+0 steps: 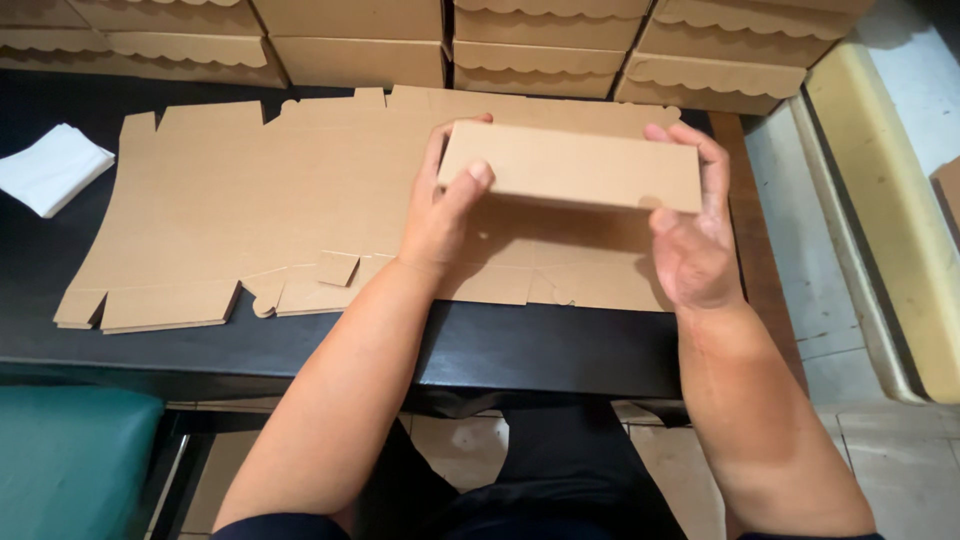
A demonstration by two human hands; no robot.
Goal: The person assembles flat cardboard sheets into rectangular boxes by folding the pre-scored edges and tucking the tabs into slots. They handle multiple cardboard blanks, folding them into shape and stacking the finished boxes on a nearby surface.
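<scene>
Black and glossy, the worktop [560, 345] was spread with flat die-cut cardboard blanks [260, 210], while finished boxes with scalloped flaps [540, 55] were stacked along its far edge, from eleven to one o'clock. A folded white cloth [50, 168] lay at nine o'clock, well apart from the work, and a green seat cushion [70, 460] showed at seven o'clock below the worktop's edge.

A closed brown cardboard box [575, 165] was held just above the blanks, slightly right of centre, its long side turned toward the camera. It was clamped at both ends: the left hand [440, 215] gripped the nine o'clock end with the thumb pressed on the near face and the fingers wrapped behind, and the right hand [690, 235] cupped the three o'clock end, fingers curled over the far top edge and the thumb braced at the near lower corner.

Judged from this hold, even pressure at both ends would be needed so that the walls stayed square, with the thumbs kept near the corners, where the board is stiffest, rather than on the middle of the panel, which could be dented.
</scene>
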